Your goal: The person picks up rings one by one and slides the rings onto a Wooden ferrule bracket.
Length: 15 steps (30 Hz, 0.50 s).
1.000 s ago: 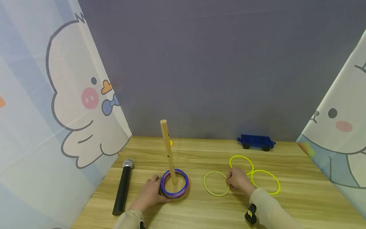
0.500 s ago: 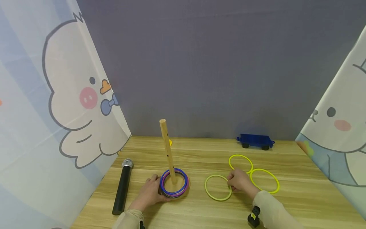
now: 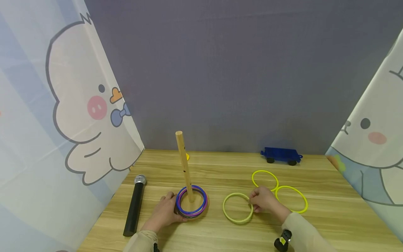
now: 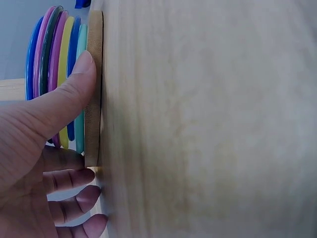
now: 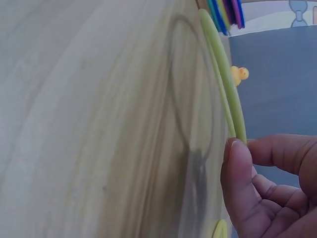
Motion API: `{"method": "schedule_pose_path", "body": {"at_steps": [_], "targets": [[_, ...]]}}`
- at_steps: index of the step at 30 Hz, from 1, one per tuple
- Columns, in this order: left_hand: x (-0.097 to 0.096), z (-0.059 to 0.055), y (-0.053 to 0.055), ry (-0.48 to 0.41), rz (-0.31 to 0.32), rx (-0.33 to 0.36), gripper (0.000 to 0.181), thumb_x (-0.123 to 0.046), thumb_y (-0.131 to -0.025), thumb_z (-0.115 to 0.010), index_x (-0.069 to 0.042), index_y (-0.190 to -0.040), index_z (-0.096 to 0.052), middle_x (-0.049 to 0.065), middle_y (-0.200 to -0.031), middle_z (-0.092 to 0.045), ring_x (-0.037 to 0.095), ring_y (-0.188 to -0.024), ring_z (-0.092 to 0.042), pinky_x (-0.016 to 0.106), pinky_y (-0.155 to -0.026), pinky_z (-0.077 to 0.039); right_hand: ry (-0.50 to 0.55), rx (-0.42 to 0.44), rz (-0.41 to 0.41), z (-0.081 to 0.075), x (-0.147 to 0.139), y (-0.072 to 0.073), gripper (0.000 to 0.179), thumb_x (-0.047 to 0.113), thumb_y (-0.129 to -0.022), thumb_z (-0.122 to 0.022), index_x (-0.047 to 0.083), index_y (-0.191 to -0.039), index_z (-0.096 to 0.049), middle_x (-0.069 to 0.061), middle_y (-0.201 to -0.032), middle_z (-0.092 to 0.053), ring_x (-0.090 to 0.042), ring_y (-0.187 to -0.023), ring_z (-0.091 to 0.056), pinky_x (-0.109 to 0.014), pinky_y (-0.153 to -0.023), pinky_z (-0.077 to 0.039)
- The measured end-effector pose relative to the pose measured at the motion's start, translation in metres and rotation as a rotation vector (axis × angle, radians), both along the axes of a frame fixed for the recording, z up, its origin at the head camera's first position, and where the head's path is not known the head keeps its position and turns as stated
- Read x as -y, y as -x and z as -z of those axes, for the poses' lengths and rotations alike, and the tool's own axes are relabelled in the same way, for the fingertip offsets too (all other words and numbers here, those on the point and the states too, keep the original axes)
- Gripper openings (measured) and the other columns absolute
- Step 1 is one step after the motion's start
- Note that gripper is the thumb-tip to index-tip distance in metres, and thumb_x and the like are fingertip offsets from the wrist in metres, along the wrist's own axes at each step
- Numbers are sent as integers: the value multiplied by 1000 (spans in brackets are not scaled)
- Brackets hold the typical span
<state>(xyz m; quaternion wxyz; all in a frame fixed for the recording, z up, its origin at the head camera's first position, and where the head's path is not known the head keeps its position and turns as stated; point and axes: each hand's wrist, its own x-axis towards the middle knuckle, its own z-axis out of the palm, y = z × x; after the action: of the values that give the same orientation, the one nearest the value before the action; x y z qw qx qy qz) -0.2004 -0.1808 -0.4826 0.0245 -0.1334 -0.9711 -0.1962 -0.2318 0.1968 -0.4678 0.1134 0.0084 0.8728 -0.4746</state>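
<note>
My right hand [image 3: 263, 201] pinches a yellow-green ring [image 5: 227, 74] by its edge between thumb and forefinger. In the right wrist view the ring is raised off the table and casts an oval shadow on the wood. My left hand [image 3: 163, 213] grips the round wooden base [image 4: 94, 124] of a ring-toss stand, thumb on one side and forefinger on the other. The stand's tall wooden peg [image 3: 183, 157] rises upright through several stacked rings [image 4: 54, 59], blue, pink, yellow, dark and turquoise. The held ring is to the right of the stand, apart from it.
Two yellow rings, one farther back [image 3: 265, 170] and one nearer [image 3: 306, 203], lie just beyond my right hand. A black microphone [image 3: 134, 208] lies at the left. A blue toy wagon [image 3: 281, 155] and a small yellow duck [image 5: 239, 75] stand near the back wall.
The yellow-green ring has come up off the table and moved a little toward me in my right hand. My left hand stays at the stand's base.
</note>
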Motion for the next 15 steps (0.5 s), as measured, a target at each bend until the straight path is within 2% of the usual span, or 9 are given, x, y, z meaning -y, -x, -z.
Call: {"method": "schedule_pose_path", "body": {"at_steps": [9, 15], "targets": [[0, 0, 0, 2, -3, 6, 93, -50, -55, -92, 5, -123, -60, 8, -108, -51, 31, -91, -52, 52, -75, -50, 238, 17, -146, -22, -7, -8, 26, -4, -89, -58, -19, -110, -55, -15, -78, -62, -17, -59, -59, -33, -54, -54], [0, 0, 0, 3, -4, 3, 93, -50, -54, -91, 5, -123, -60, 8, -109, -51, 31, -91, -52, 52, -75, -51, 314, -2, -211, -34, -8, -11, 34, -1, -91, -59, -20, -118, -51, -12, -78, -63, -19, -63, -62, -34, -57, -56]]}}
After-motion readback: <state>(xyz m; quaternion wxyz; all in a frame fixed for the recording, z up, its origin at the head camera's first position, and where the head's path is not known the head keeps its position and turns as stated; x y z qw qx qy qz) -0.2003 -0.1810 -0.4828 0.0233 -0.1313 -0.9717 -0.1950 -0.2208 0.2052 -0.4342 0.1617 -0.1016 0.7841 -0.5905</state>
